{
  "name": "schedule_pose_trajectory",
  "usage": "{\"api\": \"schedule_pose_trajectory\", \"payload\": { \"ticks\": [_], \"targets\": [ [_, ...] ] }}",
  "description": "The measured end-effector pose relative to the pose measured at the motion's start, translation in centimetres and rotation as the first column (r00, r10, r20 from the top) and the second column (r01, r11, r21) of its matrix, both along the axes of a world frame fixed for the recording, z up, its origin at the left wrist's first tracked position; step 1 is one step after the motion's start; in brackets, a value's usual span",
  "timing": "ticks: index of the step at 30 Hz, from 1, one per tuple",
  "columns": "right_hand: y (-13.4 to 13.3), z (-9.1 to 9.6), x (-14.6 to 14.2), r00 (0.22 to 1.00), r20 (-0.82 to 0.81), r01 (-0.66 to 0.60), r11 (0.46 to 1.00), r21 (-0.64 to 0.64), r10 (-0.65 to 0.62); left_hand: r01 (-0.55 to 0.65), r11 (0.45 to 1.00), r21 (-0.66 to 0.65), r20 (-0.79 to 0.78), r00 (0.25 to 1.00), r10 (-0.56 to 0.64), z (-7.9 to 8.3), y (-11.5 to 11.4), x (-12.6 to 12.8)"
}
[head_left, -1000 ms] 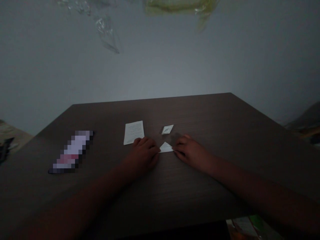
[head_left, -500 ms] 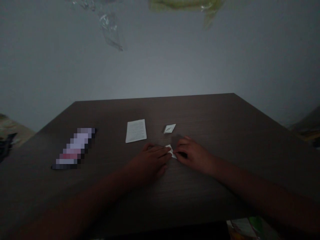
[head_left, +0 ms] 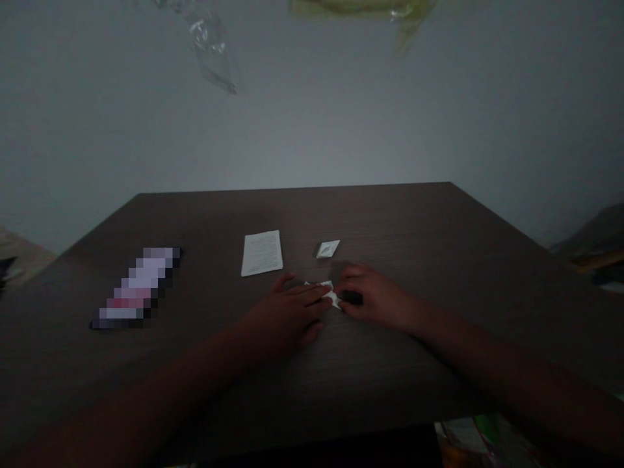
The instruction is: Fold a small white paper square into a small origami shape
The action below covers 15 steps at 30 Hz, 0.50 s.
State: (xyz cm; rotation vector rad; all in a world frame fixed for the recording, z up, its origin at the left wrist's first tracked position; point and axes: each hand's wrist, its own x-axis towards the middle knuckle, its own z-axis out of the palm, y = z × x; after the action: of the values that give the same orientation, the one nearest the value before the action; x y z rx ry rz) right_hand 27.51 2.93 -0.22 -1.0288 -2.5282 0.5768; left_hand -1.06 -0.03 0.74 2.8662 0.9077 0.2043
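Between my hands a small piece of white folded paper [head_left: 332, 297] lies on the brown table [head_left: 390, 221], mostly covered by fingers. My left hand [head_left: 292, 309] lies over its left part, fingers stretched out and pressing it down. At the paper's right edge, my right hand [head_left: 368, 296] is curled, with thumb and fingertips closed on it. Just beyond the hands sits a small diamond-shaped folded paper [head_left: 328, 249]. Farther left rests a larger squarish paper [head_left: 262, 253] with rows of print.
A phone-like slab [head_left: 139, 289], blurred by pixels, lies on the left of the table. A pale wall [head_left: 341, 117] stands behind the table's far edge, with clear plastic [head_left: 212, 52] and a yellowish piece [head_left: 361, 8] hanging on it. Packets [head_left: 463, 435] show below the front edge.
The view has shifted slightly, so everything sits a little farther left. More of the small paper shows above my left fingers; my right fingertips have shifted slightly at its edge.
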Motion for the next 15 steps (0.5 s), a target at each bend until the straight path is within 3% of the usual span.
{"api": "schedule_pose_trajectory", "payload": {
  "ticks": [7,15],
  "targets": [
    [0.03,-0.35,0.27,1.0,-0.018,-0.008,1.0,-0.011,0.008,0.003,0.999,-0.05,-0.027,1.0,-0.005,0.32,0.0,-0.04],
    [0.24,-0.19,0.28,1.0,-0.027,-0.007,1.0,-0.016,0.007,0.019,1.0,-0.008,-0.032,0.999,-0.019,0.76,-0.38,0.2]
  ]
}}
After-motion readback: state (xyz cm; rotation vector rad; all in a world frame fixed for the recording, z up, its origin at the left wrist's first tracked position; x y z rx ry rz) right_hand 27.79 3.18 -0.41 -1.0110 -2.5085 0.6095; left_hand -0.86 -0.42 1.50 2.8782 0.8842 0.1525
